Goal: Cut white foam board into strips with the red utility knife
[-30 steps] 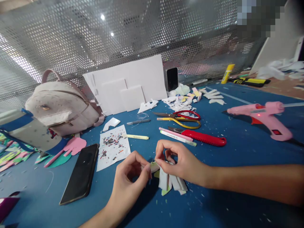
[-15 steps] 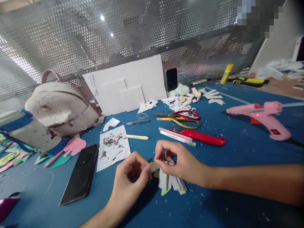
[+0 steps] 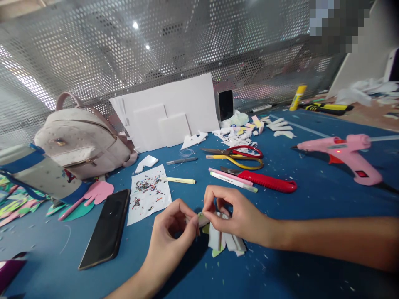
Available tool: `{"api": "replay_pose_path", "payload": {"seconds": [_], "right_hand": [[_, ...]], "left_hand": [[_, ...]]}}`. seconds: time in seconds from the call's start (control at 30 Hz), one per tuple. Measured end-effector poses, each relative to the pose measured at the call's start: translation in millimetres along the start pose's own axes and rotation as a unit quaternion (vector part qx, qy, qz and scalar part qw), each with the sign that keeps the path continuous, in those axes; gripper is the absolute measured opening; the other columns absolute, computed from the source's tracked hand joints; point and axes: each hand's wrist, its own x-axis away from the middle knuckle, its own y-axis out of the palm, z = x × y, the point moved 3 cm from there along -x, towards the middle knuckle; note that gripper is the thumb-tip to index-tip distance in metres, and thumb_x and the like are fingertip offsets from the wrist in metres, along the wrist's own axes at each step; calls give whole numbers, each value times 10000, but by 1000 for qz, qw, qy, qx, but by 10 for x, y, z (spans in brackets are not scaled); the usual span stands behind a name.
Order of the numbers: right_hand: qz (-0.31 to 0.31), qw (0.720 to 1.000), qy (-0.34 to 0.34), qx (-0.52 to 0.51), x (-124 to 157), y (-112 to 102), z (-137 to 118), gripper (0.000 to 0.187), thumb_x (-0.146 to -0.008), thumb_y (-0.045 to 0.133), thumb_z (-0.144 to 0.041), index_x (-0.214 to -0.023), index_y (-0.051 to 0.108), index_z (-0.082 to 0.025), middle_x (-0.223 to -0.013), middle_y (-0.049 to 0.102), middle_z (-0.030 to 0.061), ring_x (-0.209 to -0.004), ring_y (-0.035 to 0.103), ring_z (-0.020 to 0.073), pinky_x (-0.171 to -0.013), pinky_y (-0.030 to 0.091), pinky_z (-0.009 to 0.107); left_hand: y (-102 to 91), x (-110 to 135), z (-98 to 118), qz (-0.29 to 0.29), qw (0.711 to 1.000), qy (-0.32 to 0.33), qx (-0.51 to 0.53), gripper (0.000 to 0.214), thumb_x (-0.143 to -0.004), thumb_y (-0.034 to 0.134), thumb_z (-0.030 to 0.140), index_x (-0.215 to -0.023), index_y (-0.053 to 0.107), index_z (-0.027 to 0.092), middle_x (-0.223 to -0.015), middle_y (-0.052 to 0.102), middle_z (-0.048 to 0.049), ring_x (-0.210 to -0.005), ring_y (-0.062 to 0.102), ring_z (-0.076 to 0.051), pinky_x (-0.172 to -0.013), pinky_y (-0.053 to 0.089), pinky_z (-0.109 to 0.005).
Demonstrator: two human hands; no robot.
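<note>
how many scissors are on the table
2: a red pair and a yellow pair, lying overlapped mid-table just behind the red knife. More could be hidden under the paper scraps.

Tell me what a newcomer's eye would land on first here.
First, the two hands at bottom centre: the left hand and right hand pinch a small pale paper piece between them, over a bundle of folded white strips on the blue table. Next come the pink glue gun at the right, the red utility knife beyond the hands, and a pale backpack at the left.
</note>
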Motion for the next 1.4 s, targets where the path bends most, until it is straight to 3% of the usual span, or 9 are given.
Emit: {"api": "replay_pose_path", "payload": {"seconds": [0.27, 0.73, 1.4], "right_hand": [[-4, 999, -29, 16, 31, 14, -6, 99, -819, 618, -95, -815, 593, -190, -798, 608, -31, -680, 517, 101, -586, 388, 220], [13, 992, -100, 73, 61, -1, -54, 135, -829, 619, -78, -798, 573, -201, -797, 594, -14, -735, 534, 130, -629, 388, 250], [18, 990, -105, 97, 61, -1, -58, 141, -826, 640, -86, -798, 570, -205, -787, 606, -11, -760, 549, 145, -643, 390, 255]], "left_hand": [[-5, -18, -55, -12, 1000, 0, 19, 230, -887, 702, 323, -737, 658, 154, -606, 670, -7, -483, 550, -84, -481, 428, -162], [-22, -27, 9, 16, 999, 4, 27, 186, -830, 754, 311, -735, 730, 153, -634, 719, -33, -488, 599, -103, -478, 491, -173], [-35, -32, -54, 11, 1000, 22, 19, 200, -873, 722, 347, -781, 745, 170, -649, 725, -36, -497, 611, -121, -499, 516, -199]]}}
